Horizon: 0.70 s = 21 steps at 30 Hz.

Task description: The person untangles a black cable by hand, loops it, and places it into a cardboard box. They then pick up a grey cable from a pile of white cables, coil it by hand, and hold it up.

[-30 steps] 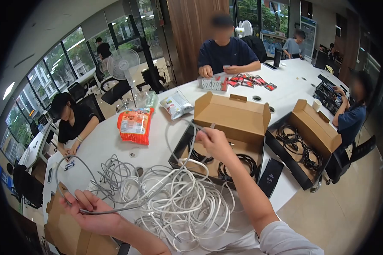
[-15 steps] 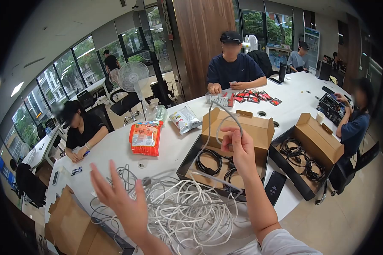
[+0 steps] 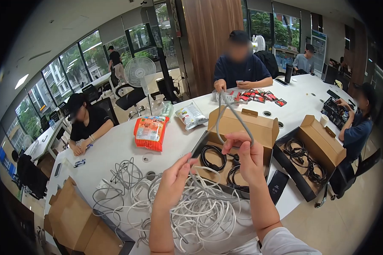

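Observation:
A loop of grey cable (image 3: 240, 117) rises from my right hand (image 3: 245, 155), whose fingers are closed round it above the open box of black cables. My left hand (image 3: 175, 178) is closed on another stretch of the grey cable, lower and to the left. Beneath both hands spreads a large tangle of white and grey cables (image 3: 204, 208) on the white table. Coiled black cables (image 3: 212, 158) lie in the cardboard box (image 3: 244, 127) just beyond my hands.
A second box (image 3: 323, 138) with black cables and a phone (image 3: 277, 187) are at the right. An orange bag (image 3: 150, 134) and a silver bag (image 3: 190, 115) lie farther back. An open carton (image 3: 78, 216) is at lower left. Several people sit around the table.
My left hand has moved right from over the tangle, its spread fingers now closed on the grey cable. My right hand has shifted slightly, and the view has turned a little left.

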Each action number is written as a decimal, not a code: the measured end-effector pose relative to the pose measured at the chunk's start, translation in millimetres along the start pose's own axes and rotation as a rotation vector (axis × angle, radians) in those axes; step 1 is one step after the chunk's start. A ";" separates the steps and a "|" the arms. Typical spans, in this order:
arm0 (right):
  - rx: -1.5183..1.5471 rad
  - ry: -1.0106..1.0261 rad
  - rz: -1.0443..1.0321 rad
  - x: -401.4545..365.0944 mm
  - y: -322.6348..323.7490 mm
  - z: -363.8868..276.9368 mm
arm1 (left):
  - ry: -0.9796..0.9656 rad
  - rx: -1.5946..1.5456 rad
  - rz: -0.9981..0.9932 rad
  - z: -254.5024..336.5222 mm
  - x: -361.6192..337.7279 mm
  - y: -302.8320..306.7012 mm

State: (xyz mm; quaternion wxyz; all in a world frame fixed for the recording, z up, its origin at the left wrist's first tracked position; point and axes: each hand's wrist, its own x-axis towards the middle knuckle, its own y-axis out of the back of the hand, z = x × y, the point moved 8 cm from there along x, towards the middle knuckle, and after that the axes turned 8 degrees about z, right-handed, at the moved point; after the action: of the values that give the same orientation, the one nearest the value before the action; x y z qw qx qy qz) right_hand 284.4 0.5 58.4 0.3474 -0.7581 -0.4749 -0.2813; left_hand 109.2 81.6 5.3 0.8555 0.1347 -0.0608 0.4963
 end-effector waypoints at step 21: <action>-0.230 -0.215 -0.087 -10.6 -25.0 3.5 | 0.043 -0.351 -0.268 19.5 -19.9 -16.4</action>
State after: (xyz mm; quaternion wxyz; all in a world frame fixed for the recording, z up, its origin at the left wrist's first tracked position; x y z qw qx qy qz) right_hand 257.7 5.4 54.8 0.1929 -0.7974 -0.5062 -0.2660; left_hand 114.0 51.5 16.4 0.9252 -0.0200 -0.1095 0.3629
